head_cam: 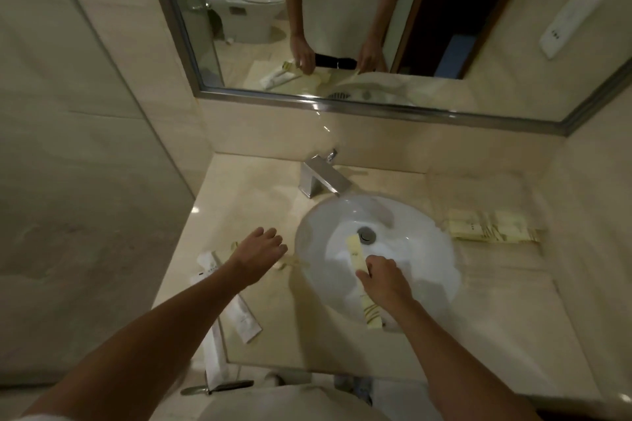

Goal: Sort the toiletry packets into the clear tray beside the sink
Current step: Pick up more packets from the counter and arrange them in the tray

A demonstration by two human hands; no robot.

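Note:
My right hand is over the white sink basin, shut on a long pale yellow packet that sticks out beyond both sides of the fist. My left hand hovers over the counter left of the basin, fingers spread, above a small yellow packet lying by the basin's rim. White packets lie under my left forearm. The clear tray sits right of the basin with several yellow packets in it.
A chrome faucet stands behind the basin. A mirror covers the wall above and reflects a person and a toilet. A glass panel closes off the left. The beige counter ends at its front edge near my body.

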